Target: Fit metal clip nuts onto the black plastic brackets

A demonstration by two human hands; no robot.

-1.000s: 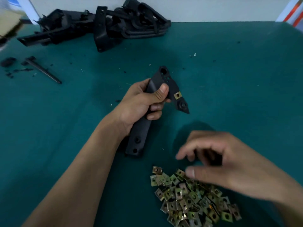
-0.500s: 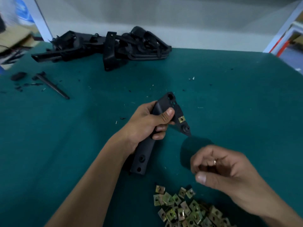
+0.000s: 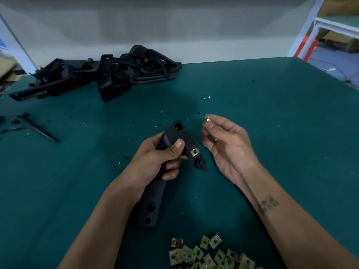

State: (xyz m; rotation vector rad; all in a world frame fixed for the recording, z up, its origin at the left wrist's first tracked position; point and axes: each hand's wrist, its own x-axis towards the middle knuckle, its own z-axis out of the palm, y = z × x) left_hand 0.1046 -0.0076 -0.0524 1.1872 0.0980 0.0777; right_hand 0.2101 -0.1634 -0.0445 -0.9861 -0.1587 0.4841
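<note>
My left hand [image 3: 155, 162] grips a long black plastic bracket [image 3: 153, 199] around its middle, thumb across the front, the lower end resting on the green table. One brass-coloured clip nut [image 3: 194, 152] sits fitted on the bracket's upper right wing. My right hand [image 3: 227, 144] is raised just right of the bracket's top, palm toward me, pinching a single clip nut [image 3: 208, 119] between thumb and fingertip. A loose heap of clip nuts [image 3: 206, 255] lies at the bottom edge of the view.
A pile of black plastic brackets [image 3: 108, 74] lies at the back left of the green table [image 3: 281, 133]. A thin black strip [image 3: 37, 129] and small plastic scraps lie at the left. The table's right edge borders a white frame [image 3: 318, 28].
My right hand has left the heap of clip nuts and risen up beside the bracket's top with one nut pinched. The left hand keeps its grip on the bracket.
</note>
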